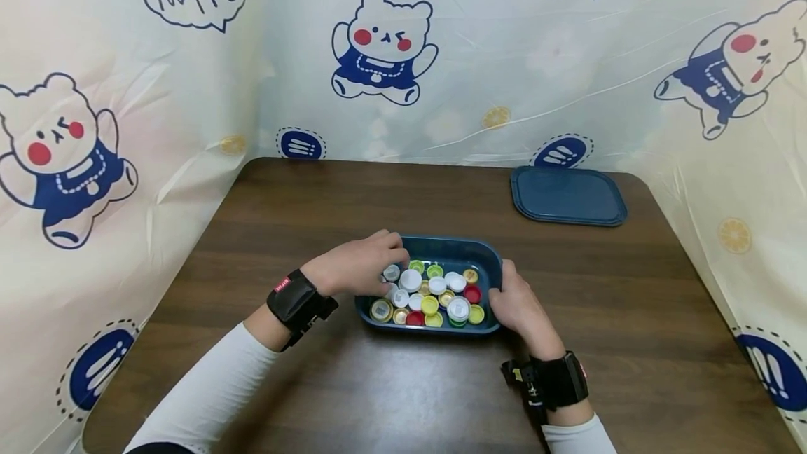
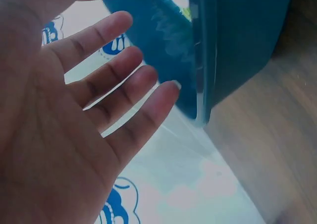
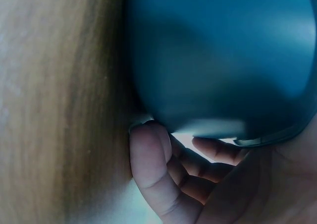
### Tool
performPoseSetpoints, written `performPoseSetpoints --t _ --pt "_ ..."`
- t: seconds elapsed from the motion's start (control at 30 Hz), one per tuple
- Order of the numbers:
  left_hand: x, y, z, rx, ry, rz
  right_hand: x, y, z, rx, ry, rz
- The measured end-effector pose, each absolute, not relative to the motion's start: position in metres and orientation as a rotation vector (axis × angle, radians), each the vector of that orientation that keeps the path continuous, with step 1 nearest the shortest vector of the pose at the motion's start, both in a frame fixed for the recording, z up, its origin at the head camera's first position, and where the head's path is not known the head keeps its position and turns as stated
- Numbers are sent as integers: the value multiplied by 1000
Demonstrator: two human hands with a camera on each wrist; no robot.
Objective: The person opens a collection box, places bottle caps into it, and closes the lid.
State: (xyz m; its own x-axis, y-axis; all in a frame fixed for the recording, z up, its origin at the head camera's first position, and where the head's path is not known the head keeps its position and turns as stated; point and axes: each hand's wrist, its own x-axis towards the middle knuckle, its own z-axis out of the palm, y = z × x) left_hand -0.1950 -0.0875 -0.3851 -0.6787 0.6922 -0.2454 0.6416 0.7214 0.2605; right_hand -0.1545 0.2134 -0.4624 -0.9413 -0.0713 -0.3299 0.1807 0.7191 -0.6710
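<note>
A dark blue rectangular container point(image 1: 450, 246) sits on the table, holding several round bottle caps point(image 1: 410, 281) in white, yellow, green and red. Over its left end reaches my left hand point(image 1: 359, 263), fingertips above the caps along the rim. In the left wrist view the palm faces the camera and the slightly bent fingers point(image 2: 143, 102) are spread beside the container wall, nothing between them. My right hand point(image 1: 522, 305) grips the container's right end. The right wrist view has its thumb and fingers point(image 3: 151, 157) bent around the container's end wall point(image 3: 223, 60).
A dark blue lid-like tray point(image 1: 567, 196) lies at the back right of the brown wooden table point(image 1: 302, 202). A pale curtain point(image 1: 479, 40) with printed bears hangs around the table's back and sides.
</note>
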Motion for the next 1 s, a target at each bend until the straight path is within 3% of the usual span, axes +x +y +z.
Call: performPoseSetpoints --t 0.47,1.0 --pt "-198 -112 -399 886 2837 476 -154 213 -460 100 2577 -1077" --pt "-188 -110 -441 368 2885 935 -153 210 -459 122 2568 -1078"
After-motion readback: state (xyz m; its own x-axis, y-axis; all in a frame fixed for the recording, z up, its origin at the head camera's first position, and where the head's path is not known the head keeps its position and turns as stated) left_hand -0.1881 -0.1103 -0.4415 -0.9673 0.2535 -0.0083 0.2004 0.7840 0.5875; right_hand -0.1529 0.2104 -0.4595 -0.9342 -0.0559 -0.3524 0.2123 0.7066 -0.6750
